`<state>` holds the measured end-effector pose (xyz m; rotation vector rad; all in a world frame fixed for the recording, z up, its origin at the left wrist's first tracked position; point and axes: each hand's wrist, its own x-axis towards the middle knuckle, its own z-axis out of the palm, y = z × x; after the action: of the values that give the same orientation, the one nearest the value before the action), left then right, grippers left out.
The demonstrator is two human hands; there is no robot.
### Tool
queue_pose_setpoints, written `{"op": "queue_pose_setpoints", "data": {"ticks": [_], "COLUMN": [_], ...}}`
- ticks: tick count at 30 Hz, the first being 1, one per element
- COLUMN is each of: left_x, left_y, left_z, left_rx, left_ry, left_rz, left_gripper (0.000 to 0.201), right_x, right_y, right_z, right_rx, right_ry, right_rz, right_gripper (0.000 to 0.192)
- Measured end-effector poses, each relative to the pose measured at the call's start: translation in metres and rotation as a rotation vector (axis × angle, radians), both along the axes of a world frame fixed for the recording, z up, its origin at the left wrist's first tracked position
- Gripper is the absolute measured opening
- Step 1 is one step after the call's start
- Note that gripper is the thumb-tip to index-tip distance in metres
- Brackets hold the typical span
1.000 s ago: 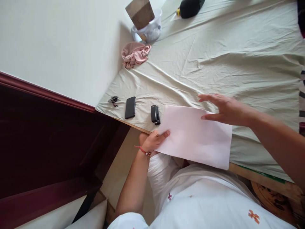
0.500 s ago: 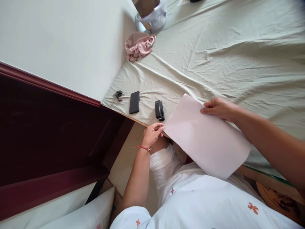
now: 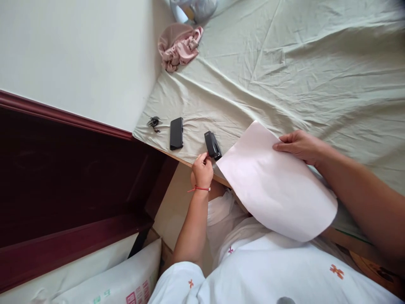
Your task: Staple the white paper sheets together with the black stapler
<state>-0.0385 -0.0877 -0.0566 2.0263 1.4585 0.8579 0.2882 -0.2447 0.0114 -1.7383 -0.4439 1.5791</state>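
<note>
A sheet of white paper [image 3: 278, 185] slants over the front edge of the cloth-covered surface and over my lap. My right hand [image 3: 295, 145] pinches its far right edge, thumb on top. At the paper's left corner lies a small black stapler [image 3: 212, 145] on the cloth. My left hand [image 3: 202, 169], with a red string bracelet at the wrist, has its bent fingers closed at the stapler's near end. The fingertips are partly hidden by the hand itself.
Left of the stapler lie a black phone [image 3: 176, 133] and a small dark bunched item [image 3: 154, 122]. Further back are a crumpled pink cloth [image 3: 179, 45] and a clear plastic container [image 3: 202, 9] beside the wall. A dark red wooden panel [image 3: 63, 177] stands at left, above a white sack [image 3: 126, 274].
My left hand has let go of the paper's left corner and moved to the stapler, which has turned slightly. My right hand still holds the paper, now shifted a little right.
</note>
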Motion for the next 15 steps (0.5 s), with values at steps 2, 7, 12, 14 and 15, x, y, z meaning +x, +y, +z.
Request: {"op": "queue_pose_setpoints", "data": {"ticks": [2,7,12,14,15], "left_x": [0.002,0.002,0.004,0.003,0.002], "left_y": [-0.005,-0.017,-0.021,-0.020,-0.020], "left_z": [-0.001,-0.014,-0.022,-0.022,-0.022], "left_rx": [0.018,0.098,0.108,0.158,0.188], "left_ry": [0.003,-0.051,-0.079,-0.049,-0.024], "left_rz": [-0.016,-0.005,0.067,0.029,-0.002], "left_gripper": [0.025,0.026,0.047,0.055,0.056], "right_x": [0.001,0.003,0.005,0.006,0.006], "right_y": [0.001,0.001,-0.001,-0.001,-0.001], "right_z": [-0.001,-0.010,-0.020,-0.022,-0.023], "right_rx": [0.000,0.033,0.079,0.088,0.092], "right_ry": [0.001,0.064,0.017,-0.003,-0.012], "right_rz": [-0.008,-0.058,-0.034,-0.022,-0.017], "right_gripper": [0.013,0.022,0.020,0.021,0.021]}}
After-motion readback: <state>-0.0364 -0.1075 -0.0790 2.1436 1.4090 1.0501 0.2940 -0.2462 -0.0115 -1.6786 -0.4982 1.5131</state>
